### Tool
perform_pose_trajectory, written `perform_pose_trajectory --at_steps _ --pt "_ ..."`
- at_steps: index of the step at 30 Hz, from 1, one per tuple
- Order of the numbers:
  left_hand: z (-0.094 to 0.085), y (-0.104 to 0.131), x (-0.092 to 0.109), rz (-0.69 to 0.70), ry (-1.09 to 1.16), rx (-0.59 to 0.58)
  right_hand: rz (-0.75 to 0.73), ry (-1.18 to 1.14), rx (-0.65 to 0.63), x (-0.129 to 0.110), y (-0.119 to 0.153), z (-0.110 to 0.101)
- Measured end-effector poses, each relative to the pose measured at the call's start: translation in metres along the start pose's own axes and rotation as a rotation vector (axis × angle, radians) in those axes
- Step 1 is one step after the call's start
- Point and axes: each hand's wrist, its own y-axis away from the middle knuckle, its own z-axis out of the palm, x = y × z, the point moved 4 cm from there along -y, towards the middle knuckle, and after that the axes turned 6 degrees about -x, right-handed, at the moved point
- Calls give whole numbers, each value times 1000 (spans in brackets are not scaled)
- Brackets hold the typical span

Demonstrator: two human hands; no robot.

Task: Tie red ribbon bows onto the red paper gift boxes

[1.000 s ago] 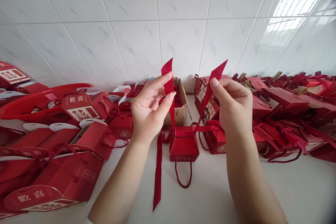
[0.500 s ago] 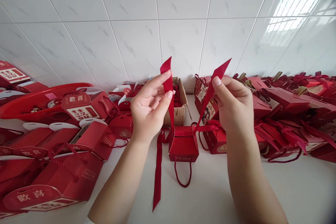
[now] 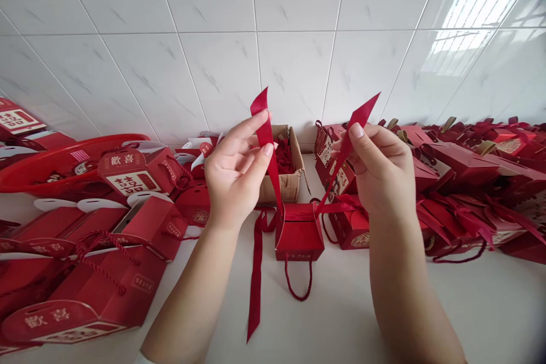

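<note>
A small red box point(image 3: 300, 233) with a twisted cord handle stands on the white table, in the middle of the view. A red ribbon point(image 3: 275, 182) comes up from both sides of its top. My left hand point(image 3: 239, 168) pinches one end of it between thumb and fingers, above and to the left of the box. On the other side, my right hand point(image 3: 381, 168) is closed on the ribbon's other end, up and to the right. Both tips point upward past the fingers. A separate loose red ribbon point(image 3: 256, 273) lies on the table left of the box.
Behind the box is a cardboard box point(image 3: 290, 185) holding red material. Red gift boxes point(image 3: 145, 222) and a red plastic basket point(image 3: 21, 173) fill the left. More boxes with ribbons point(image 3: 464, 165) crowd the right. A tiled wall point(image 3: 294, 68) stands behind.
My left hand has shifted a little to the left with its ribbon end, so the two ends are farther apart. My right hand has moved only slightly.
</note>
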Motion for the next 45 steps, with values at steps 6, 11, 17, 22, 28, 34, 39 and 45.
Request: perform_pose_trajectory --at_steps 6,11,17,22,28,34,39,45 --pt "-3 -1 1 0 10 17 -2 28 -25 -2 1 1" --pt "-5 -2 -3 13 2 25 14 -20 -51 2 -1 1" --pt "0 -1 -3 -6 21 21 61 -47 -91 5 0 5" --pt "7 1 1 -129 101 -22 82 48 -112 3 2 9" --pt "18 4 14 -135 15 -217 147 131 -184 0 7 17" --pt "21 5 13 -172 37 -221 100 117 -304 -2 11 25" --pt "20 6 3 -297 167 -189 121 137 -336 0 12 27" --pt "20 5 1 -314 134 -236 131 76 -383 0 11 30"
